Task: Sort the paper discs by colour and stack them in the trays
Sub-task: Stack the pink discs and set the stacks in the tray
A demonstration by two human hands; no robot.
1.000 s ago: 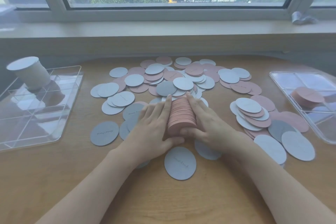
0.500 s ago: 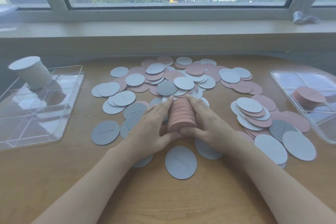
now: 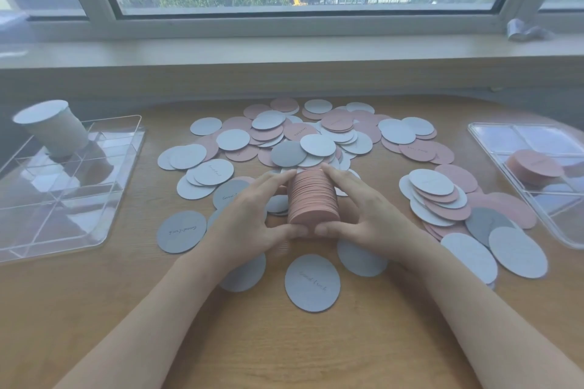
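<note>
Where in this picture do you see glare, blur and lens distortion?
Head view: daylight glare whitens the right tray; the white disc stack in the left tray is blurred; the window frame bows from wide-angle distortion.

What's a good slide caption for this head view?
Both hands square a thick stack of pink paper discs on the wooden table.

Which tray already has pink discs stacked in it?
The clear tray on the right holds a pink stack; the left tray holds only a white stack.

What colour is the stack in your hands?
Pink: the stack shows best in the head view.
</note>
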